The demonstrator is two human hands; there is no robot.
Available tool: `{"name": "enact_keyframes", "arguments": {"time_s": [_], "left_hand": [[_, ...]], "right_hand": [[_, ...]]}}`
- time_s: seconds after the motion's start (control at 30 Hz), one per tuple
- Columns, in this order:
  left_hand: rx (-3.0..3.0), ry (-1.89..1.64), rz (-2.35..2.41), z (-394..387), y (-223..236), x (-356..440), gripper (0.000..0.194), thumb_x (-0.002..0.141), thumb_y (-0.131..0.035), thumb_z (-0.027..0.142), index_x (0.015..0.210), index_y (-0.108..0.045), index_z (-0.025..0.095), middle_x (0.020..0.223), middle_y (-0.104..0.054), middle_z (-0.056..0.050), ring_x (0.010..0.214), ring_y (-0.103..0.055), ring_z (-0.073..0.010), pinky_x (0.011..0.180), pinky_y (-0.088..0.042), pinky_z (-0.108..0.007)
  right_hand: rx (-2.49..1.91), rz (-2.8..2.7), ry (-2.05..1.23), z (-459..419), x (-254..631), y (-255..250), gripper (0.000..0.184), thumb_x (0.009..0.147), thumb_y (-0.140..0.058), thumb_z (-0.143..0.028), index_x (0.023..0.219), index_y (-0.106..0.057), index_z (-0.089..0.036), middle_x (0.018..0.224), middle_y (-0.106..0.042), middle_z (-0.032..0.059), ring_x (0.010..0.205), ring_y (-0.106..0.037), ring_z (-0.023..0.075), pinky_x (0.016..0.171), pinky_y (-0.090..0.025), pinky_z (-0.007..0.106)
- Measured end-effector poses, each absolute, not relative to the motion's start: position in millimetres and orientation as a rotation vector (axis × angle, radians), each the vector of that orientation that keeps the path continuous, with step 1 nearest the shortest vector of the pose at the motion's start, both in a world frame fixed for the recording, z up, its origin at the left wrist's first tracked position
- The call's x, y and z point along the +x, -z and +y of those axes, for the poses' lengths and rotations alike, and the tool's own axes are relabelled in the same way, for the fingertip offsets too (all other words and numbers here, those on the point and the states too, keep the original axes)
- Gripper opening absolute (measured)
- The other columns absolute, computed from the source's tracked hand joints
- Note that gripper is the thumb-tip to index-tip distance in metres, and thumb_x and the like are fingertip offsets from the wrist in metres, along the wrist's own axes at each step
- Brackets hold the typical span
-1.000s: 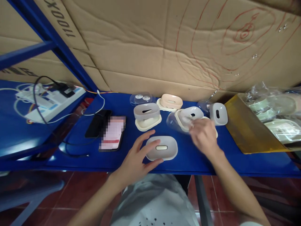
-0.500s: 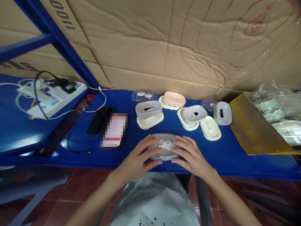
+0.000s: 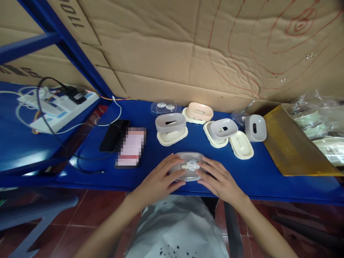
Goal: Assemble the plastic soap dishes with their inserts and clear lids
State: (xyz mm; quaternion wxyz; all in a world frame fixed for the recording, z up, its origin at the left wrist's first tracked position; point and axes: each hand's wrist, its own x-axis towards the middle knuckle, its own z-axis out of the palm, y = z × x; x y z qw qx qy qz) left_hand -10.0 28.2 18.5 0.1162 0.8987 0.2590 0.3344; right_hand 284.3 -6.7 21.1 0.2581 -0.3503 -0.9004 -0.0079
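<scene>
A grey oval soap dish (image 3: 188, 157) sits near the table's front edge, and a clear lid with a white label (image 3: 192, 165) appears to cover it. My left hand (image 3: 168, 175) closes around its left end, fingers over the top and thumb along the near side. On the opposite end, my right hand (image 3: 219, 176) grips in the same way. Beyond them stand a grey dish (image 3: 161, 125) on a cream tray (image 3: 174, 139), a peach dish (image 3: 199, 111), and another grey dish (image 3: 227, 132) tilted on a cream tray.
At the right are a loose cream tray (image 3: 241, 145), a grey dish (image 3: 256, 123) on its side, and a box (image 3: 295, 150) of bagged pieces. Clear lids (image 3: 165, 106) lie at the back. A phone (image 3: 131, 147) and power strip (image 3: 61, 111) are on the left.
The right fingers have drawn slightly outward, showing more of the lid's label and the slot beneath. Both hands stay on the soap dish. The camera view has shifted a little.
</scene>
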Motion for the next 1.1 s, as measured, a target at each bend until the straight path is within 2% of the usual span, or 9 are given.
{"name": "enact_keyframes", "arguments": {"time_s": [0.23, 0.47, 0.7, 0.83, 1.0, 1.1], "left_hand": [[2.74, -1.034, 0.748, 24.1, -8.6, -15.3, 0.037, 0.102, -0.073, 0.032, 0.135, -0.062, 0.019, 0.141, -0.067, -0.015, 0.144, -0.06, -0.0297, 0.12, -0.055, -0.057], [2.788, -1.121, 0.774, 15.1, -1.7, -22.6, 0.062, 0.096, -0.081, 0.023, 0.152, -0.053, 0.024, 0.146, -0.067, -0.012, 0.148, -0.058, -0.0305, 0.118, -0.056, -0.06], [2.717, -1.091, 0.822, 20.3, -6.7, -18.2, 0.039, 0.104, -0.07, 0.028, 0.141, -0.06, 0.024, 0.147, -0.065, -0.011, 0.148, -0.057, -0.0281, 0.122, -0.054, -0.055], [2.701, -1.097, 0.824, 19.4, -5.2, -19.6, 0.038, 0.104, -0.07, 0.028, 0.14, -0.06, 0.023, 0.147, -0.062, -0.013, 0.148, -0.056, -0.0288, 0.123, -0.053, -0.054], [2.648, -1.091, 0.842, 19.3, -5.8, -20.9, 0.037, 0.103, -0.073, 0.031, 0.136, -0.061, 0.022, 0.144, -0.061, -0.014, 0.144, -0.059, -0.0303, 0.116, -0.059, -0.054], [2.635, -1.073, 0.847, 20.8, -7.8, -20.0, 0.033, 0.104, -0.071, 0.03, 0.135, -0.061, 0.022, 0.143, -0.062, -0.013, 0.142, -0.06, -0.0295, 0.118, -0.057, -0.054]], "right_hand": [[-0.947, -2.529, 0.152, -12.3, 284.7, -14.2, 0.044, 0.104, -0.067, -0.017, 0.147, -0.064, -0.026, 0.149, -0.068, 0.0088, 0.152, -0.052, 0.0283, 0.12, -0.054, 0.051], [-0.908, -2.538, 0.118, -15.0, 281.8, -14.1, 0.056, 0.104, -0.06, -0.008, 0.155, -0.058, -0.031, 0.156, -0.063, 0.0062, 0.157, -0.046, 0.0267, 0.122, -0.053, 0.05], [-0.967, -2.511, 0.052, -12.5, 280.3, -8.5, 0.058, 0.102, -0.061, -0.007, 0.156, -0.057, -0.028, 0.158, -0.06, 0.009, 0.159, -0.042, 0.0283, 0.123, -0.052, 0.051], [-0.94, -2.516, 0.081, -13.1, 279.4, -8.4, 0.059, 0.103, -0.056, -0.003, 0.157, -0.055, -0.027, 0.158, -0.06, 0.0088, 0.16, -0.041, 0.027, 0.125, -0.05, 0.05], [-1.0, -2.438, -0.006, -10.7, 275.3, -9.5, 0.055, 0.106, -0.062, -0.016, 0.159, -0.052, -0.026, 0.155, -0.062, 0.0117, 0.159, -0.042, 0.0294, 0.122, -0.053, 0.051], [-1.006, -2.426, -0.063, -8.7, 273.0, -11.9, 0.054, 0.108, -0.059, -0.017, 0.16, -0.051, -0.026, 0.153, -0.063, 0.0123, 0.159, -0.042, 0.0299, 0.121, -0.054, 0.051]]}}
